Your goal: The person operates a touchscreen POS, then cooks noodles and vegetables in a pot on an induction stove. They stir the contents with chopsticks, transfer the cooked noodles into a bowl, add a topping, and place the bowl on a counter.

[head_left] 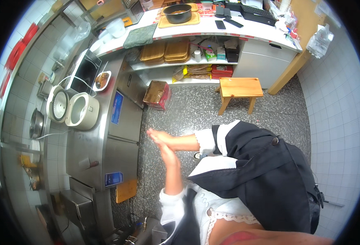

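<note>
My left hand (168, 154) and my right hand (162, 138) meet in front of me above the speckled floor. Their palms touch or nearly touch, with the fingers stretched out. Nothing shows between them, though the inner sides of the palms are hidden. Closest to the hands, on the left, is a steel counter (124, 143) with closed doors. On it stands a cream rice cooker (89, 111) with its lid raised and an inner pot visible. Behind that sits a white dish (102, 81) holding brown food.
A microwave (84, 73) stands behind the cooker. A wooden stool (241, 87) and a cardboard box (155, 93) are on the floor ahead. The white counter (147, 43) at the back carries a black pot (178, 14); wooden trays (176, 52) fill its shelf.
</note>
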Demonstrator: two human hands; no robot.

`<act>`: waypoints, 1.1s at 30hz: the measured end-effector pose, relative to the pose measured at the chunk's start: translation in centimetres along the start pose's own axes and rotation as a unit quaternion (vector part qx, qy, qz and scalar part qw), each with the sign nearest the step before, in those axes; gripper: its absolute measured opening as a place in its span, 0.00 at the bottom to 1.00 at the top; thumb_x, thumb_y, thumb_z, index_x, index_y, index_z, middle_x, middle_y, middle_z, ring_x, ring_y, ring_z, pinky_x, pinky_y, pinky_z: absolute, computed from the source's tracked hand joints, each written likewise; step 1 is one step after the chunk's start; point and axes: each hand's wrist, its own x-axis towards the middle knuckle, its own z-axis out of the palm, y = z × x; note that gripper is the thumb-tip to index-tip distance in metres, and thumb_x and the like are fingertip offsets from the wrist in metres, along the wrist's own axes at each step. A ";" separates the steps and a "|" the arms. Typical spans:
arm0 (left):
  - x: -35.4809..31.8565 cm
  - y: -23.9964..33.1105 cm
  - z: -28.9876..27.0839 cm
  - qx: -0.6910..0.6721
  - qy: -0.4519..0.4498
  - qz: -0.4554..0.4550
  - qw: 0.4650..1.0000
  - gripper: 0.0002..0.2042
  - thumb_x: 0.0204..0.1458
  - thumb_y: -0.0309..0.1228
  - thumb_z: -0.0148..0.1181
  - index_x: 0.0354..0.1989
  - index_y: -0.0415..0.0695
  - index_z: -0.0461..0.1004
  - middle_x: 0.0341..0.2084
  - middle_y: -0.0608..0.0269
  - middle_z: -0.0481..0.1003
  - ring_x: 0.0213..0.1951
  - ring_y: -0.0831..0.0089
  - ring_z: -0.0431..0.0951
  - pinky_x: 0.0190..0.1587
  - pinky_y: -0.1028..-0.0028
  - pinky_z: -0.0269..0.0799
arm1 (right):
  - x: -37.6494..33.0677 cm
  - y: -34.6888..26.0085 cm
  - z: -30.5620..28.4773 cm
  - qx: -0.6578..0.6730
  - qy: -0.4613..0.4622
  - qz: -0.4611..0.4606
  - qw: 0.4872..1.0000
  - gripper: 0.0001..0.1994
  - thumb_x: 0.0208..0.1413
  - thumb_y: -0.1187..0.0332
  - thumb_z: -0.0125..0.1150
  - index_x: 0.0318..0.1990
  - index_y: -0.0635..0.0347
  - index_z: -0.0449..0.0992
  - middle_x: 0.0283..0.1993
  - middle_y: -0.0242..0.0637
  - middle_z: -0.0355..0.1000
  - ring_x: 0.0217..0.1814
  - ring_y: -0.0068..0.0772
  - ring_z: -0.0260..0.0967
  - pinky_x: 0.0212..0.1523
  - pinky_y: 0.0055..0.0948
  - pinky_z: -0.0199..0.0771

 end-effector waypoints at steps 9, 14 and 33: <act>5.3 0.0 -1.3 -0.190 0.069 -0.067 0.977 0.42 0.55 0.66 0.29 0.70 0.45 0.40 0.70 0.55 0.36 0.71 0.62 0.34 0.69 0.62 0.28 | -0.6 1.2 3.4 -0.146 0.058 -0.016 0.987 0.38 0.58 0.37 0.43 0.68 0.53 0.51 0.69 0.34 0.52 0.65 0.32 0.55 0.61 0.29 0.58; 6.4 2.7 -0.7 -0.186 -0.109 0.036 0.976 0.38 0.60 0.58 0.33 0.69 0.40 0.41 0.70 0.54 0.38 0.70 0.62 0.38 0.69 0.65 0.36 | 5.0 -6.6 0.5 -0.080 0.032 -0.030 0.996 0.33 0.63 0.46 0.40 0.67 0.61 0.50 0.72 0.44 0.43 0.75 0.39 0.36 0.71 0.35 0.37; -6.1 5.8 -4.2 0.184 0.050 0.207 0.960 0.08 0.47 0.24 0.64 0.36 0.37 0.77 0.37 0.62 0.76 0.42 0.76 0.73 0.48 0.76 0.67 | 11.6 -4.5 12.1 -0.130 0.125 -0.103 0.978 0.16 0.63 0.57 0.47 0.40 0.64 0.68 0.32 0.34 0.66 0.31 0.28 0.65 0.38 0.28 0.70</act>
